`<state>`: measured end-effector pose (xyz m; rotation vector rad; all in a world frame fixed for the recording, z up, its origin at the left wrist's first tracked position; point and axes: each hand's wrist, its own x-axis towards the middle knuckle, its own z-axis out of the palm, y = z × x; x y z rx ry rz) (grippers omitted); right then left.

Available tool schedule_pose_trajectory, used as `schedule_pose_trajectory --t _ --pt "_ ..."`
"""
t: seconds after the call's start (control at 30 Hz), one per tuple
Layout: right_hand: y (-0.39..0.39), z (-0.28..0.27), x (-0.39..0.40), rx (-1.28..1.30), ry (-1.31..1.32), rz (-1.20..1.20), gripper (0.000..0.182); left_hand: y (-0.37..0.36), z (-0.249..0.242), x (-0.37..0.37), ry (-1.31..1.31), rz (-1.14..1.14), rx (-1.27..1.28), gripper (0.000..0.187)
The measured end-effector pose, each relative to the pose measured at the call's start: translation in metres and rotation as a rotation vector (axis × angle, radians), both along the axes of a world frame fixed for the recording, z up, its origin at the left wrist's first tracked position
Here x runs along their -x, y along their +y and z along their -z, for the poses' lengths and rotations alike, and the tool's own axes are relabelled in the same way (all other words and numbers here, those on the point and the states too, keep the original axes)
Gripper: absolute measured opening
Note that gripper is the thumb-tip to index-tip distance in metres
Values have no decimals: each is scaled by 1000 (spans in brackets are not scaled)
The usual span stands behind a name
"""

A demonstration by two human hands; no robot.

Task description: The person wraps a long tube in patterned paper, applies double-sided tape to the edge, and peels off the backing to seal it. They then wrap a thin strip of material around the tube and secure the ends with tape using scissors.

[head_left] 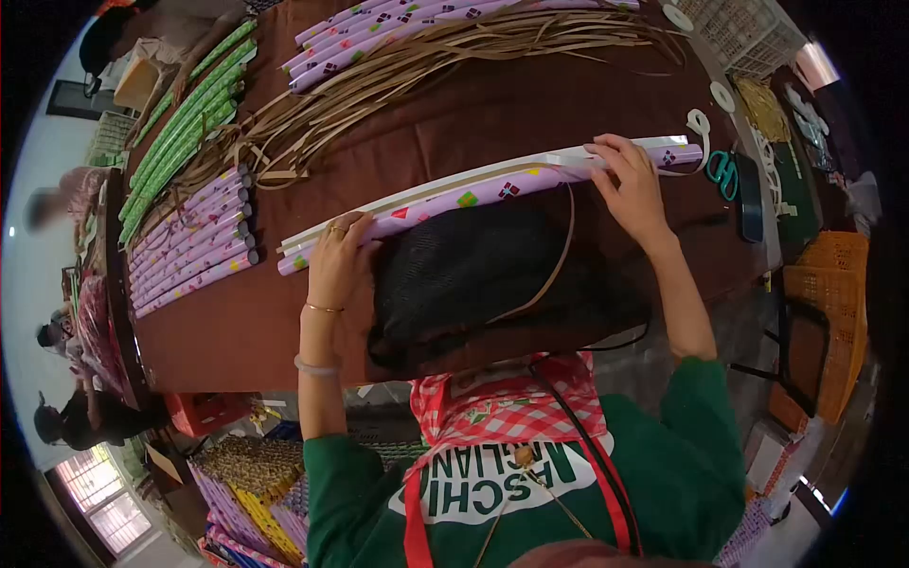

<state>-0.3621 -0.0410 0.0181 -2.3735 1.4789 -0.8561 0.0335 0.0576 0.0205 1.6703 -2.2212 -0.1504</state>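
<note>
A purple wrapping paper roll (445, 201) with a gift pattern lies across the table in front of me. Along its far side run a long white strip (454, 175) and a thin brown strip. My left hand (339, 254) is closed over the roll near its left end. Near the right end, my right hand (629, 187) has its fingers and thumb around the roll and white strip, beside a short white piece (566, 159). What lies under its fingertips is partly hidden. A black mesh bag (464, 270) sits just below the roll, with a loose brown strip over it.
Several purple rolls (194, 241) and green rolls (194, 123) lie at the left. Brown paper strips (454, 52) spread across the back. Teal scissors (723, 175), a phone (749, 199) and a tape roll (721, 96) are at the right. Other people are at the far left.
</note>
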Motion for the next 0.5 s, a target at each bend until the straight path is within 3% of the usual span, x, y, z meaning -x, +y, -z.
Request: schedule_pose_trajectory --t 0.13,0.27,0.33,0.5 --pt "-17 10 -6 -45 122 -38 20 -19 -12 26 69 46 36 25" --pt "-21 14 -9 -123 61 -60 16 -69 -10 72 203 170 7 13" --pt "-25 14 -7 -160 7 -51 15 -94 -4 90 316 286 -197 10" --pt "-31 14 15 -150 11 0 9 -122 18 109 268 347 -260 8"
